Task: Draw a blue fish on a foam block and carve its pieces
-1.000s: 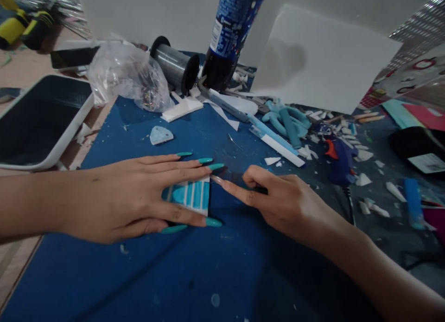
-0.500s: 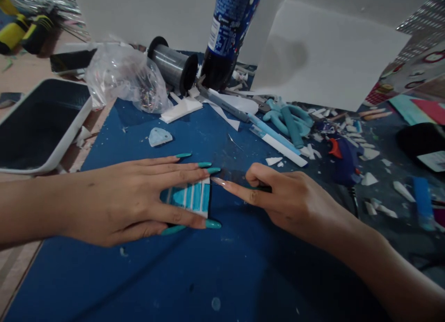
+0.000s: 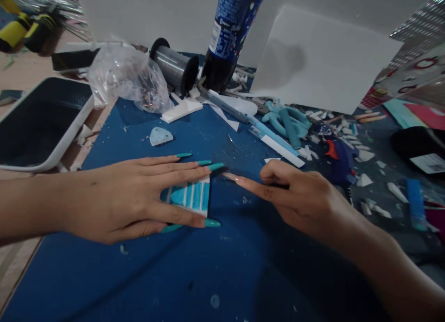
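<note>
My left hand (image 3: pixel 135 199) lies flat with its long teal nails pointing right, pressing on a small teal-and-white striped piece (image 3: pixel 191 194). Part of that piece is hidden under the fingers; its right edge shows bare between them. To the right, my right hand (image 3: pixel 299 196) stretches its index finger towards the piece's upper right corner, a little apart from it. Its other fingers are curled in, and whatever they grip is hidden. Both hands rest over a blue mat (image 3: pixel 194 271).
Behind stand a dark bottle (image 3: pixel 219 67), a wire spool (image 3: pixel 174 67) and a plastic bag (image 3: pixel 128 78). Teal-handled scissors (image 3: pixel 288 122), a cutter (image 3: pixel 274 141) and a glue gun (image 3: pixel 339 159) lie among white scraps. At left is a white-rimmed tray (image 3: pixel 66 132).
My right hand has shifted slightly to the right, its index fingertip farther from the striped piece. My left hand and the piece stay in place.
</note>
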`<state>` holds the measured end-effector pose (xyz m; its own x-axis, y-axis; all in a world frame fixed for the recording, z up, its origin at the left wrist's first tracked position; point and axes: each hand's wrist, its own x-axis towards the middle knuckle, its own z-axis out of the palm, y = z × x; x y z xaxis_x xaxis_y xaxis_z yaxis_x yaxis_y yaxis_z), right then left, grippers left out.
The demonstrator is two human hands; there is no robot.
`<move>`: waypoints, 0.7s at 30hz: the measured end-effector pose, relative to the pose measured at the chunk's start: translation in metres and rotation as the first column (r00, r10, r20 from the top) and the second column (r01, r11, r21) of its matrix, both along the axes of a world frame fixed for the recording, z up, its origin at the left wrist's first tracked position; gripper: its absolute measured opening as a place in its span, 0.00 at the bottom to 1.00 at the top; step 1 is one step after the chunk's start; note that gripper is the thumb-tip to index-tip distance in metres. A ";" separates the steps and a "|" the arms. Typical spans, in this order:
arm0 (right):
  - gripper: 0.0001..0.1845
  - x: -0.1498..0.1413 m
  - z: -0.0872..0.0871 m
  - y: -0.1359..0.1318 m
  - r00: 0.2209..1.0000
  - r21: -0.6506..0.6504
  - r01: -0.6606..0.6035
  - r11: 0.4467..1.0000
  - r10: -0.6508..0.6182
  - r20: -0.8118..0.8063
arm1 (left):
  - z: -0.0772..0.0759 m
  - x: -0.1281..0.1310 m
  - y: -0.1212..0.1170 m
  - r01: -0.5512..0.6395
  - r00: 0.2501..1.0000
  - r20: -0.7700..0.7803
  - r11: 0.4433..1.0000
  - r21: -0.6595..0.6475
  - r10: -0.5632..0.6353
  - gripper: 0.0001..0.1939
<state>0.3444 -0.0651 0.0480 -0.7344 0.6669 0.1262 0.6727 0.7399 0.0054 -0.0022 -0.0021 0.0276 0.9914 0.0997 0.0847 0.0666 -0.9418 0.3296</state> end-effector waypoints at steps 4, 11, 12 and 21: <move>0.37 -0.007 -0.004 -0.003 0.996 0.048 -0.035 0.998 0.039 -0.077 | 0.000 0.001 0.000 0.005 1.000 0.009 1.000 -0.025 -0.005 0.27; 0.36 -0.013 -0.006 -0.002 0.998 0.072 -0.054 0.996 0.056 -0.023 | 0.002 0.001 0.003 -0.006 0.999 0.037 0.998 -0.056 0.008 0.26; 0.36 -0.014 -0.006 -0.002 0.998 0.071 -0.067 0.995 0.067 -0.005 | 0.001 0.001 0.003 -0.007 0.999 0.040 0.999 -0.053 0.009 0.26; 0.36 -0.025 0.004 -0.002 0.996 0.051 -0.071 0.996 0.068 0.051 | 0.001 0.000 0.003 0.000 1.000 0.028 1.000 -0.029 0.001 0.26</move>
<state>0.3197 -0.0672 0.0517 -0.7849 0.6073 0.1226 0.6176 0.7827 0.0772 -0.0020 0.0006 0.0283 0.9887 0.1029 0.1093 0.0574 -0.9319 0.3582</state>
